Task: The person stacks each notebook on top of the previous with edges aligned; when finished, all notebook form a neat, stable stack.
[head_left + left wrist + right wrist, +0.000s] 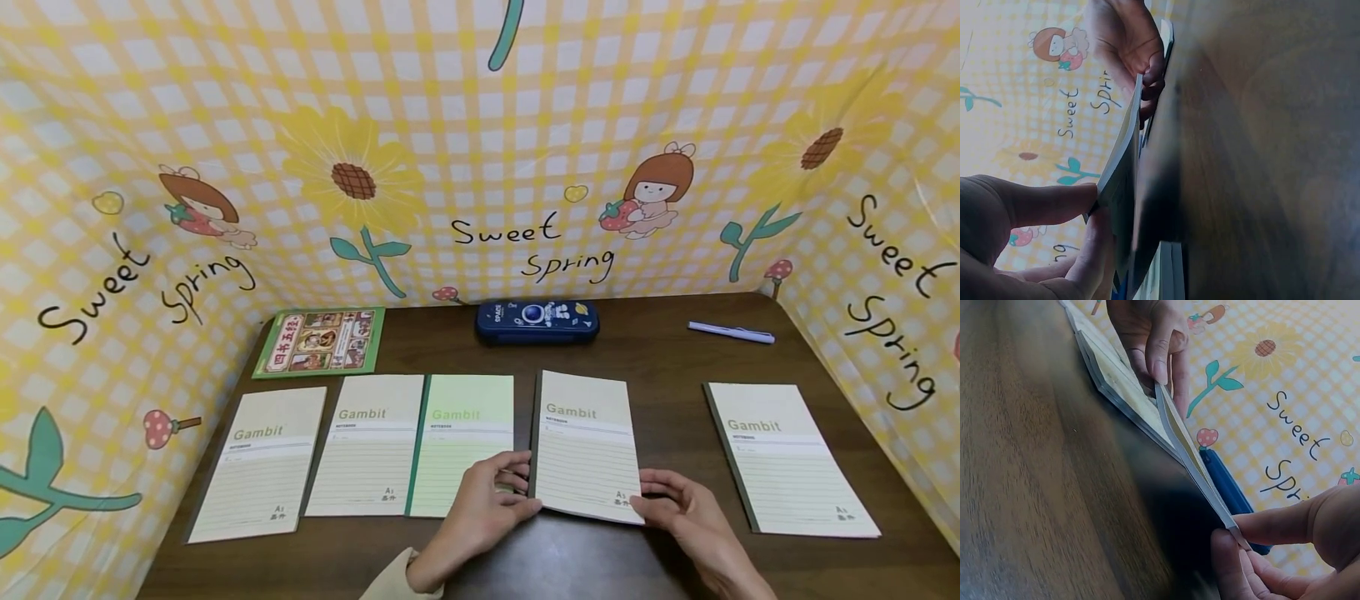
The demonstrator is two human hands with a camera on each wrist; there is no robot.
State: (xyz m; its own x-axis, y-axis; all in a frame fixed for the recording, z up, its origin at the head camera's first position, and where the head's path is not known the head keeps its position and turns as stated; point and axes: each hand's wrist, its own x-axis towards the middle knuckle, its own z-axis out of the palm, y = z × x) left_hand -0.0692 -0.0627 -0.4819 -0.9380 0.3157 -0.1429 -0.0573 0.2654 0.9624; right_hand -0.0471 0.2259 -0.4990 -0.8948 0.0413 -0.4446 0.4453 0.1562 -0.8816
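Observation:
A cream notebook with a dark spine is held just off the table between both hands. My left hand pinches its lower left edge, thumb on top and fingers beneath. The lower right corner is pinched by my right hand. Both wrist views show the notebook edge-on, slightly bowed and raised above the wood. Beside the left hand lies a green-tinted notebook, its lower right part hidden behind that hand. Right of the right hand lies another cream notebook.
Two more cream notebooks, one in the middle left and one farthest left, lie in the row. Behind them are a green-bordered picture book, a navy pencil case and a lavender pen. Checked cloth walls the table's back and sides.

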